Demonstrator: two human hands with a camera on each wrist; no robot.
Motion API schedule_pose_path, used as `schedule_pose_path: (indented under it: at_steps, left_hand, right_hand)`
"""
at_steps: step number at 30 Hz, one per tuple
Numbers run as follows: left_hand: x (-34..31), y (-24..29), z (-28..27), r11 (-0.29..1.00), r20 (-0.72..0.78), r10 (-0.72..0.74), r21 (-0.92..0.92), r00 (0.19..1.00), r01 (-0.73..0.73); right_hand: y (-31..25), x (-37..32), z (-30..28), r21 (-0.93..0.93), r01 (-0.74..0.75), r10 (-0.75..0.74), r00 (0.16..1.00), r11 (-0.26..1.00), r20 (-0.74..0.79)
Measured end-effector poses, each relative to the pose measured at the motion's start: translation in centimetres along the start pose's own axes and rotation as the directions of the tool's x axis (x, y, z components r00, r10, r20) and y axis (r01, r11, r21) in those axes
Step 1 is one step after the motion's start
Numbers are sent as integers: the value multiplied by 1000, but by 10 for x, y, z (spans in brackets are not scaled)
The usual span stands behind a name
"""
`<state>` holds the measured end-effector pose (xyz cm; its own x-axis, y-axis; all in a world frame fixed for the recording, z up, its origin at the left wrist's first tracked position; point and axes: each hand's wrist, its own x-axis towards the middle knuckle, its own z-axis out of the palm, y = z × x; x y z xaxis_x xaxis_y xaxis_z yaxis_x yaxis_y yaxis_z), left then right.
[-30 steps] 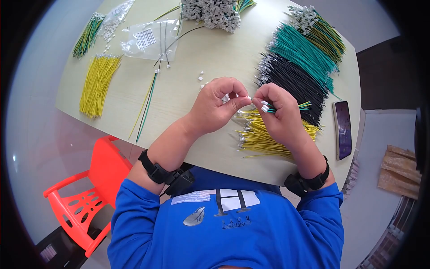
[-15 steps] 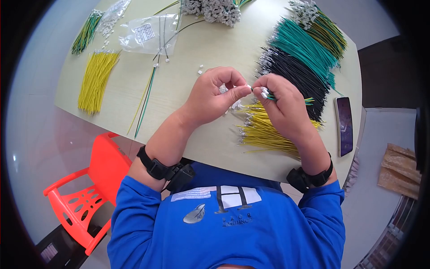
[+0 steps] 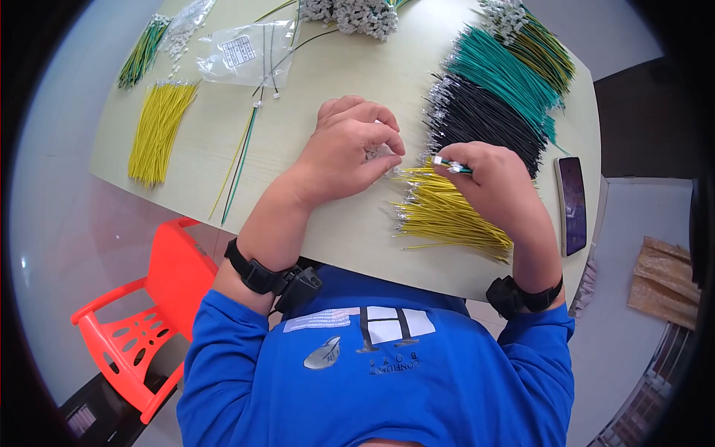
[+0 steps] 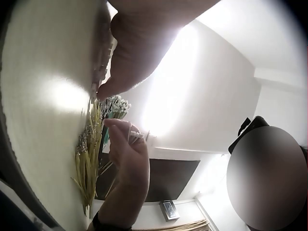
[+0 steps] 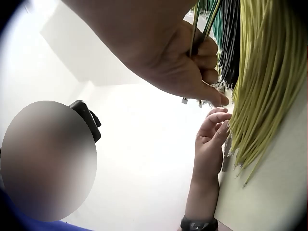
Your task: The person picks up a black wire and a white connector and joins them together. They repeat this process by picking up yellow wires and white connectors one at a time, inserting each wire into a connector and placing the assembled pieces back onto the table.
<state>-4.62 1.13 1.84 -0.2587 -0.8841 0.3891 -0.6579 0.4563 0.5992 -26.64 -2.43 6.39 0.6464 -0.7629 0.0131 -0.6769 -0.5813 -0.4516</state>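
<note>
A small bunch of green-and-yellow wires (image 5: 210, 21) with white connectors (image 3: 438, 160) is pinched between thumb and fingers of the right hand (image 3: 495, 179); the connector ends point toward the left hand (image 3: 341, 155), the bunch's long axis running roughly sideways back into the palm. The left hand is loosely curved, thumb tip near index fingertip, with nothing seen in its grasp. Just beyond the right hand lie black wires (image 3: 484, 123); nearer the body, yellow wires (image 3: 447, 220). Bare table (image 3: 346, 242) stretches from the left hand to the near edge. A phone (image 3: 572, 205) lies by the right edge.
</note>
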Motion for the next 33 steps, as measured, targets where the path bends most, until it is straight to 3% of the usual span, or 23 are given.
schedule_pose_path:
  at_steps: [3, 12, 16, 19, 24, 28, 33]
  left_hand:
    - [-1, -2, 1, 998, 11, -1, 66, 1000, 0]
    - [-1, -1, 0, 999, 23, -44, 33, 999, 43]
    - [-2, 0, -4, 1000, 56, -22, -4, 998, 22]
    - [-3, 1, -6, 1000, 113, 5, 14, 994, -6]
    - [-4, -3, -14, 999, 194, 2, -52, 981, 8]
    - [-4, -3, -18, 997, 199, 47, -75, 979, -33]
    - [-2, 6, -22, 987, 357, 68, -160, 932, -11]
  right_hand:
    - [-5, 2, 9, 11, 2, -2, 1000, 1000, 14]
    - [-5, 6, 14, 10, -9, 8, 998, 1000, 61]
    - [1, 6, 12, 31, 40, -39, 999, 999, -24]
    - [1, 6, 7, 132, -25, 32, 998, 991, -50]
    - [3, 6, 6, 164, -2, 15, 996, 986, -83]
    - [8, 6, 10, 121, 113, -91, 980, 986, -177]
    - [10, 7, 12, 143, 119, -93, 980, 983, -173]
